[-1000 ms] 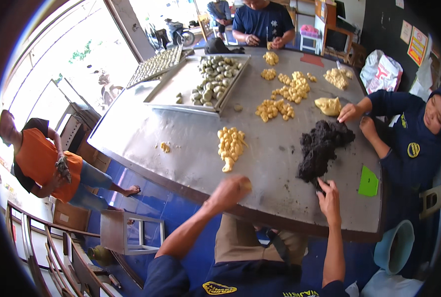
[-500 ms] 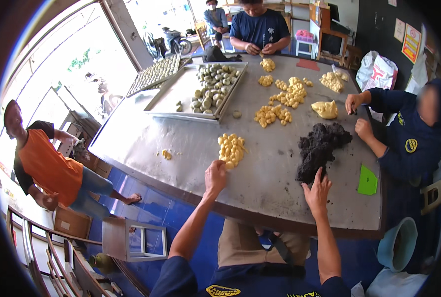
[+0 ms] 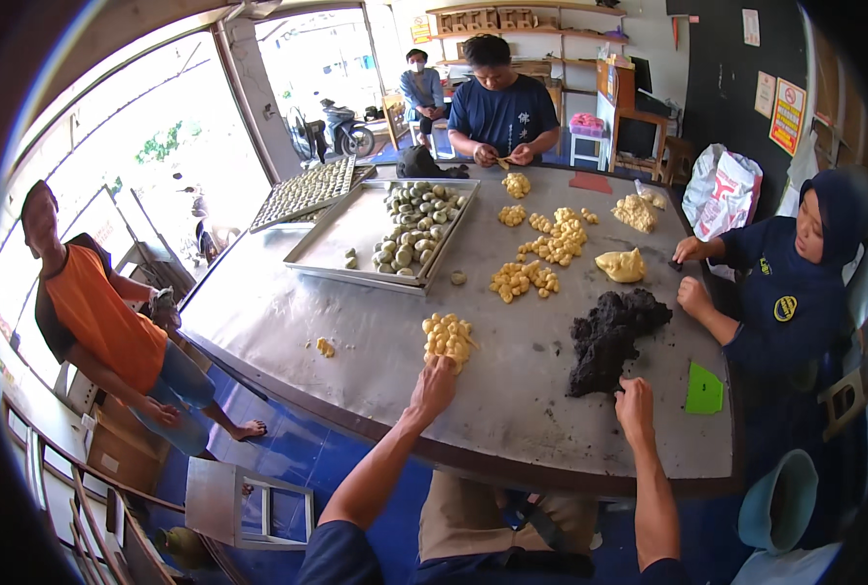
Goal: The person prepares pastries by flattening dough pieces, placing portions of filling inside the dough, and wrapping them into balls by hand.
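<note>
My left hand (image 3: pixel 433 390) reaches to the near edge of a pile of small yellow dough balls (image 3: pixel 447 338). Its fingers are drawn together against the pile, and what they hold, if anything, is hidden. At the near right edge of a crumbly black mass (image 3: pixel 605 336), my right hand (image 3: pixel 635 408) is closed with fingers curled in; its contents cannot be made out. A few yellow dough bits (image 3: pixel 325 347) lie left of the pile. Farther back are more dough balls (image 3: pixel 524 281) and a smooth yellow dough lump (image 3: pixel 620 265).
A metal tray (image 3: pixel 356 276) of greenish-grey balls stands on the metal table (image 3: pixel 375 390), beside another filled tray (image 3: pixel 302 195). A green card (image 3: pixel 704 389) lies at the right. Co-workers work at the far and right sides; a person in orange (image 3: pixel 112 312) stands left.
My right hand's fingers, spread on the black mass before, are now curled shut at its edge. My left hand has come up against the dough pile. The view has tilted upward.
</note>
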`<state>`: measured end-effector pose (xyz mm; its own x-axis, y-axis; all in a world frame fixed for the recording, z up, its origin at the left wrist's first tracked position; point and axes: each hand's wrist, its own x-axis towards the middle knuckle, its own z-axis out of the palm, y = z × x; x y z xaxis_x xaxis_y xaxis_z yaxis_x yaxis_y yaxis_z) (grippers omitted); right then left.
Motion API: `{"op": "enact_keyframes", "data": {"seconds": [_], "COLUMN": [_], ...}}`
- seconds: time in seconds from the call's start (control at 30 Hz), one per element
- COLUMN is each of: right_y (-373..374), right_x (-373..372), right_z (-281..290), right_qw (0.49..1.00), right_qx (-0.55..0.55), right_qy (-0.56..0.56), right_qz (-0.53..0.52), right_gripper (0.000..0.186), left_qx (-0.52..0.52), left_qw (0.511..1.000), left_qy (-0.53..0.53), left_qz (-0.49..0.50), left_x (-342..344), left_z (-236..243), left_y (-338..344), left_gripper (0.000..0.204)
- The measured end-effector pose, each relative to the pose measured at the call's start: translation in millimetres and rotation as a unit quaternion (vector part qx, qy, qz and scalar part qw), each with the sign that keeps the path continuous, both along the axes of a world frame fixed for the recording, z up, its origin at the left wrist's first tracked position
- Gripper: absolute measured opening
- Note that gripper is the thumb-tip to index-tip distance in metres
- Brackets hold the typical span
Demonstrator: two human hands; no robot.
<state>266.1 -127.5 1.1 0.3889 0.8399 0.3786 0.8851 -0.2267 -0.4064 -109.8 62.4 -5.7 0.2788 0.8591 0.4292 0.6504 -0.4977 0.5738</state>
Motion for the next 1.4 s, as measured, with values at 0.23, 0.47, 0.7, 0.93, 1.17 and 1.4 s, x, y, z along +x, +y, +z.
{"op": "enact_keyframes", "data": {"seconds": [0.23, 0.47, 0.7, 0.93, 1.17, 1.4], "right_y": [-30.5, -28.2, -32.6, -33.9, -53.1, -85.4], "right_x": [-42.7, -31.9, -34.9, -18.7, -0.3, -54.2], "right_z": [-14.8, -1.3, -22.0, 5.7, -16.6, 1.0], "right_qw": [0.994, 0.998, 0.997, 0.991, 0.997, 0.996], "right_qx": [0.008, -0.021, 0.01, -0.102, -0.033, -0.08], "right_qy": [-0.106, -0.059, -0.074, -0.073, -0.07, 0.038], "right_qz": [-0.02, -0.016, 0.007, 0.055, 0.027, -0.008], "right_gripper": [0.034, 0.042, 0.036, 0.031, 0.03, 0.064], "left_qx": [0.012, -0.036, 0.227, 0.148, 0.262, 0.118], "left_qw": [0.993, 0.977, 0.955, 0.975, 0.92, 0.948], "left_qy": [0.09, 0.09, 0.188, 0.15, 0.29, 0.292], "left_qz": [-0.068, -0.191, -0.031, -0.063, -0.029, -0.056], "left_x": [-19.3, 15.2, 84.6, 101.8, 103.8, 59.7], "left_z": [15.7, -5.7, 15.7, -8.2, -18.8, -13.3], "left_y": [-55.8, -69.3, -40.1, -15.7, -34.4, -89.9], "left_gripper": [0.033, 0.036, 0.039, 0.037, 0.023, 0.019]}}
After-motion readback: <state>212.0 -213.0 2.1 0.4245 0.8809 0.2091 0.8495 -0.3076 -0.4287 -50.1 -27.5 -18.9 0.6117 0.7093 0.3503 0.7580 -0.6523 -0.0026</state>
